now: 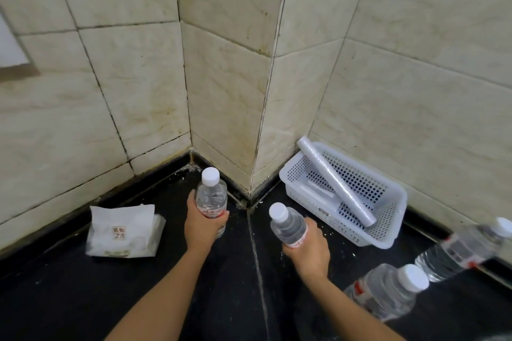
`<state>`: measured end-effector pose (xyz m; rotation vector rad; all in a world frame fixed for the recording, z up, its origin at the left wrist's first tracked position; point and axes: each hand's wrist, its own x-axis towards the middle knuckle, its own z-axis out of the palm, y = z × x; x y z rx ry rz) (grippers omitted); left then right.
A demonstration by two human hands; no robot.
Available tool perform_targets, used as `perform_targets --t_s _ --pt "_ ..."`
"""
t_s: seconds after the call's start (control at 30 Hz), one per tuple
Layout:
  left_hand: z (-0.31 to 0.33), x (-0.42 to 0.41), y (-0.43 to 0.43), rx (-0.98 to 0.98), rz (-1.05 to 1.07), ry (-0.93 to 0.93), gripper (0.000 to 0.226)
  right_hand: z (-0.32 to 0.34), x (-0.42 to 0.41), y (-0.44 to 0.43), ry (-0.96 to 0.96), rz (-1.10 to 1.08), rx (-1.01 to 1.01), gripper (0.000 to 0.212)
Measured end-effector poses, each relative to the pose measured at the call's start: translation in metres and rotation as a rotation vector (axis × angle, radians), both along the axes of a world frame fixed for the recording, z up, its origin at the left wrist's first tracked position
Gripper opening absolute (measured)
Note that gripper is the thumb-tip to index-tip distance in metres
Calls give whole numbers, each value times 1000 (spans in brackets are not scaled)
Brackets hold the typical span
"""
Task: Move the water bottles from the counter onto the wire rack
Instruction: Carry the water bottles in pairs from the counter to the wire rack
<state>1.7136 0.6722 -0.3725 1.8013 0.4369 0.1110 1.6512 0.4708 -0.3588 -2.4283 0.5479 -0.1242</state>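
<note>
My left hand (pixel 201 225) grips a clear water bottle (pixel 211 196) with a white cap and red label, upright near the tiled corner of the black counter (pixel 69 299). My right hand (pixel 309 248) holds a second clear bottle (pixel 286 225), tilted with its cap leaning to the left. Two more bottles stand on the counter at the right: one close to me (pixel 388 291) and one farther right (pixel 460 250). No wire rack is in view.
A white plastic basket (pixel 385 232) holding a grey roll (pixel 336 184) sits against the right wall. A white paper packet (pixel 124 231) lies on the counter to the left. Tiled walls close off the back corner.
</note>
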Motion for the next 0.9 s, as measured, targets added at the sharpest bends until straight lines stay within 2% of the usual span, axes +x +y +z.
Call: perform_targets --t_s 0.1,0.3,0.47,0.67,0.9 --pt "-1 -12 -3 21 -17 -12 75 2 -12 5 12 15 6 51" --pt "-1 -58 -4 99 -116 -106 62 6 -50 8 33 18 98 61" --pt "15 -93 2 44 -203 -157 68 10 -97 12 35 -57 241 65" --pt "34 -150 -11 -4 -341 -152 66 30 -162 -2 26 -72 252 67" --pt "37 -237 -66 -54 -564 -86 61 55 -266 -39 -94 -158 310 67"
